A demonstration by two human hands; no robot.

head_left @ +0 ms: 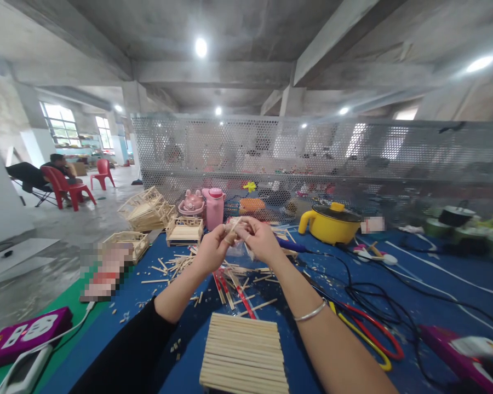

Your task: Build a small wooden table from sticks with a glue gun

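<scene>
My left hand (217, 247) and my right hand (262, 241) meet above the middle of the blue table, fingers closed in a pinch. Between the fingertips is something small and pale, blurred and partly covered, so I cannot tell what it is. A crumpled piece of clear plastic (237, 249) shows just under the hands. Below lie loose wooden sticks (176, 266) and clear-and-red plastic wrappers (246, 298) with sticks around them. Close to me, between my forearms, rests a slatted panel of wooden sticks (243, 350). Just right of my right hand is a blue-handled corded tool (291, 244).
Small stick-built frames (184, 231) stand at the back left, beside a pink bottle (215, 209). A yellow pot (332, 224) and tangled black cables (361, 293) occupy the right. A perforated metal screen (238, 148) borders the back. A person (59, 164) sits far left.
</scene>
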